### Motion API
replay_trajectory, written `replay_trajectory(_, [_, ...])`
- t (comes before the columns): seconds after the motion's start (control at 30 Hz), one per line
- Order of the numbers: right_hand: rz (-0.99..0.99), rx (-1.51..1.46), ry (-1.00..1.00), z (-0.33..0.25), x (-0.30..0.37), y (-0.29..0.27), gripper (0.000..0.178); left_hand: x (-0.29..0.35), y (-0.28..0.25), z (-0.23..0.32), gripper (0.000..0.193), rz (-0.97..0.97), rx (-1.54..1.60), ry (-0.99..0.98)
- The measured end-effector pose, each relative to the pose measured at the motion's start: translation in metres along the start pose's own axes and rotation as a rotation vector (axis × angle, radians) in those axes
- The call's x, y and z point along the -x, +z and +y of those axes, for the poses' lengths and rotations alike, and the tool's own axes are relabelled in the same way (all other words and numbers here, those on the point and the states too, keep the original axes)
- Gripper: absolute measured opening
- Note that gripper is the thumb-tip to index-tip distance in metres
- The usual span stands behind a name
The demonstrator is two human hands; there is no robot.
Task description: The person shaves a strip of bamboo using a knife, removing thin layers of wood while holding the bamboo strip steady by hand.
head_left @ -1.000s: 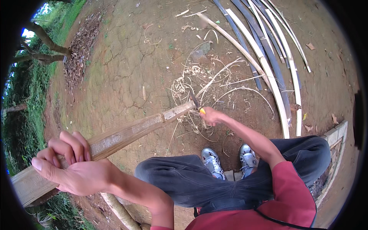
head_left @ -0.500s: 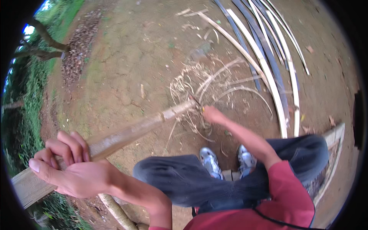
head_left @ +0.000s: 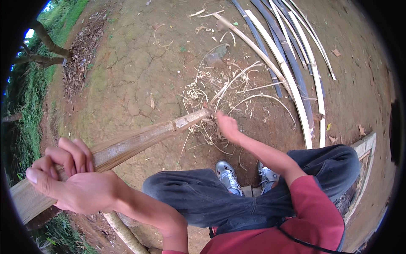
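Observation:
A long split bamboo piece point(head_left: 141, 143) slants from the lower left toward the middle of the ground. My left hand point(head_left: 78, 182) is wrapped round its near part, palm up, with the thumb stretched along it. Close to its far end is my right hand point(head_left: 229, 126), a closed fist at the end of a bent arm. The fist holds a small bladed tool like a knife point(head_left: 205, 104), mostly hidden; only a reddish-brown bit shows past the bamboo's tip. Thin curled shavings point(head_left: 196, 94) lie on the ground around that tip.
Several long bamboo strips point(head_left: 292, 84), pale and dark, lie on the dirt at the upper right. My shoes point(head_left: 229, 177) are below the right hand. A wooden frame point(head_left: 364, 158) stands at the right, a pale branch point(head_left: 124, 233) at the lower left, and a tree trunk point(head_left: 48, 40) at the upper left.
My right fist has turned and shifted slightly at the bamboo's far end, and the blade shows less. My left hand keeps its grip. The whole view has shifted a little.

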State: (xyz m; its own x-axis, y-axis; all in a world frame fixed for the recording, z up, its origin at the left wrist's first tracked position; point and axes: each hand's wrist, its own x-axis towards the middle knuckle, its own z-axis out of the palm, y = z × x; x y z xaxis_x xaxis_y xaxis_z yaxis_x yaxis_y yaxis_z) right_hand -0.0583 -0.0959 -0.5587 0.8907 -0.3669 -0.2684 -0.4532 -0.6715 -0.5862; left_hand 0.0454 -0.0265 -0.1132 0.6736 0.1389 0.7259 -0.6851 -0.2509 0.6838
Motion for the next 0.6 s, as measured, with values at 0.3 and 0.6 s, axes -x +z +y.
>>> replay_trajectory(0.3, [-0.798,-0.672,0.388,0.007,-0.035,-0.029,0.026,-0.001,-0.004,-0.005,0.042,-0.022,0.054,0.018])
replay_trajectory(0.6, [-0.211,-0.538,-0.070,-0.076,0.006,-0.094,0.015,-0.001,0.004,-0.007,0.045,-0.032,-0.023,0.046])
